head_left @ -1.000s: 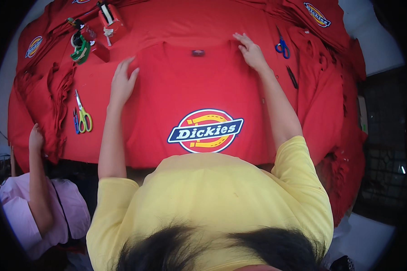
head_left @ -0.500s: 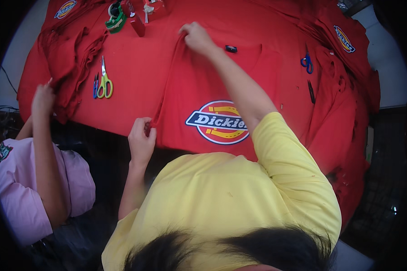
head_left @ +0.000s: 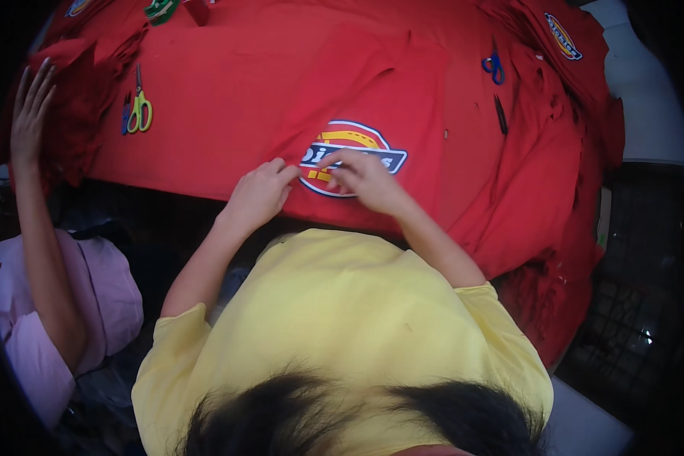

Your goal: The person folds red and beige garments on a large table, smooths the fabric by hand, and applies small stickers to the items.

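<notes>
A red T-shirt (head_left: pixel 357 91) with a round printed logo (head_left: pixel 349 137) lies in front of me, its left side turned over toward the right. My left hand (head_left: pixel 262 190) is closed at the shirt's near left edge, fingertips pinching cloth beside the print. Over the print hovers my right hand (head_left: pixel 361 181), its fingers loosely bent and apart, with nothing visible in them. It hides part of the logo. The shirt's collar does not show clearly.
Yellow-handled scissors (head_left: pixel 140 110) and small blue snips (head_left: pixel 126 114) lie at left. Blue-handled scissors (head_left: pixel 494 68) and a dark pen-like tool (head_left: pixel 501 114) lie at right. Red garments (head_left: pixel 539 167) are heaped at the right. A co-worker's raised hand (head_left: pixel 30 114) is at far left.
My right hand has come from the collar down to the print. My left hand has moved rightward along the hem. The shirt's left part is folded over and the neck label is hidden.
</notes>
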The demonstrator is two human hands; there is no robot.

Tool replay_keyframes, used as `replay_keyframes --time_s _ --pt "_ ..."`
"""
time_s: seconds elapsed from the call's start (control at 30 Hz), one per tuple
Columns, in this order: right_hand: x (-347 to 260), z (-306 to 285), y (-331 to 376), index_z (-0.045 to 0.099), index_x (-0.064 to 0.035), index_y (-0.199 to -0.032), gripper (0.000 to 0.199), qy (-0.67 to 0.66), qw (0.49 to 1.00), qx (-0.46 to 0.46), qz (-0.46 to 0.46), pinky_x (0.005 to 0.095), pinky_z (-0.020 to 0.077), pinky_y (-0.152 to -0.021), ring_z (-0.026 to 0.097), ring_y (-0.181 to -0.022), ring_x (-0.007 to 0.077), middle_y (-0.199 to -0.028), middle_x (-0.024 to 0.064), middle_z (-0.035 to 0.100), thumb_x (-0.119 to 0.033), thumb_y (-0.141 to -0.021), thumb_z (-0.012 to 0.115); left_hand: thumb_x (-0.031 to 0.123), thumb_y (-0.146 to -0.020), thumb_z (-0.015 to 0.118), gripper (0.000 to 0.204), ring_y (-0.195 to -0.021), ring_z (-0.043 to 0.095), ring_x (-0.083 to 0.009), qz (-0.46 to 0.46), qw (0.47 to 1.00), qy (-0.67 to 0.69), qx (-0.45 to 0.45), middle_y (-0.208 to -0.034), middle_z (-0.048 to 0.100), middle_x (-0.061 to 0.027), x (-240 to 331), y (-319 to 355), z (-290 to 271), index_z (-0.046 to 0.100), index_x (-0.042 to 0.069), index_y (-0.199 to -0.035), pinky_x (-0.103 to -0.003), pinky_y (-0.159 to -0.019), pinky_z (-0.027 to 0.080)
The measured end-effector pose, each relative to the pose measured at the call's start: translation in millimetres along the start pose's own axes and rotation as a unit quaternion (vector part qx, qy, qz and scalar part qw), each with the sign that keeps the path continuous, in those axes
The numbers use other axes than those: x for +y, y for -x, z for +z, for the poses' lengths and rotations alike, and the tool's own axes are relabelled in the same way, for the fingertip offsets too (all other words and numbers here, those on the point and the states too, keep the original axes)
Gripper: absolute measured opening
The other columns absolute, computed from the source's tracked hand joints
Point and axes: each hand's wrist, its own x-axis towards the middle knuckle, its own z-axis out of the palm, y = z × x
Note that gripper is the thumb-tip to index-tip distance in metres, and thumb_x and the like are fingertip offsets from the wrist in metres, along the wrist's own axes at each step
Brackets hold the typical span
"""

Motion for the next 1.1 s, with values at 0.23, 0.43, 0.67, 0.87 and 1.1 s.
replay_keyframes --time_s 0.23,0.43,0.67,0.87,1.1 --pt "13.2 29.4 -19.8 0.049 -0.0022 -0.119 0.032 -0.217 0.967 0.050 -0.122 0.0217 0.0468 -0.059 0.055 -0.072 0.0076 -0.088 0.0024 0.056 -0.008 -0.089 0.059 0.002 -0.082 0.068 0.023 -0.073 0.058 -0.0061 -0.184 0.860 0.476 0.002 -0.081 0.060 -0.0031 20.0 -24.6 -21.2 0.057 -0.002 -0.102 -0.021 -0.068 0.049" --pt "0.4 -2.0 -11.9 0.056 -0.0004 -0.106 0.020 -0.140 0.989 0.011 -0.037 0.0205 0.0445 -0.056 0.053 -0.069 0.0054 -0.082 0.0017 0.057 -0.009 -0.089 0.061 0.006 -0.088 0.062 0.013 -0.074 0.059 -0.0073 -0.209 0.814 0.541 -0.026 -0.079 0.059 -0.0024 8.9 -28.3 -22.4 0.057 -0.001 -0.098 -0.021 -0.068 0.050" --pt "10.2 -1.2 -6.4 0.058 -0.0001 -0.096 0.009 -0.114 0.988 0.077 -0.073 0.0223 0.0458 -0.054 0.056 -0.066 0.0061 -0.078 0.0028 0.059 -0.004 -0.088 0.058 0.012 -0.093 0.057 0.012 -0.071 0.059 -0.0077 -0.182 0.820 0.542 -0.014 -0.078 0.058 -0.0019 -2.5 -24.0 -12.8 0.058 0.001 -0.097 -0.022 -0.066 0.049" --pt "28.3 -64.6 46.4 0.059 -0.0004 -0.100 0.015 0.188 0.916 0.347 -0.078 0.0306 0.0493 -0.077 0.062 -0.087 0.0203 -0.096 0.0116 0.061 -0.011 -0.090 0.058 0.015 -0.092 0.058 0.022 -0.089 0.058 -0.0125 -0.274 0.811 0.374 0.356 -0.097 0.057 -0.0075 -84.6 4.7 -58.0 0.056 0.002 -0.110 -0.026 -0.078 0.049" --pt "77.4 -94.0 62.5 0.059 -0.0016 -0.090 0.020 0.271 0.857 0.434 0.066 0.0375 0.0469 -0.070 0.059 -0.082 0.0287 -0.084 0.0118 0.058 -0.018 -0.083 0.067 0.033 -0.093 0.053 0.043 -0.135 0.032 -0.0297 0.064 0.991 -0.093 0.072 -0.140 0.042 -0.0123 4.2 -89.2 15.5 0.051 0.016 -0.132 -0.046 -0.110 0.025"
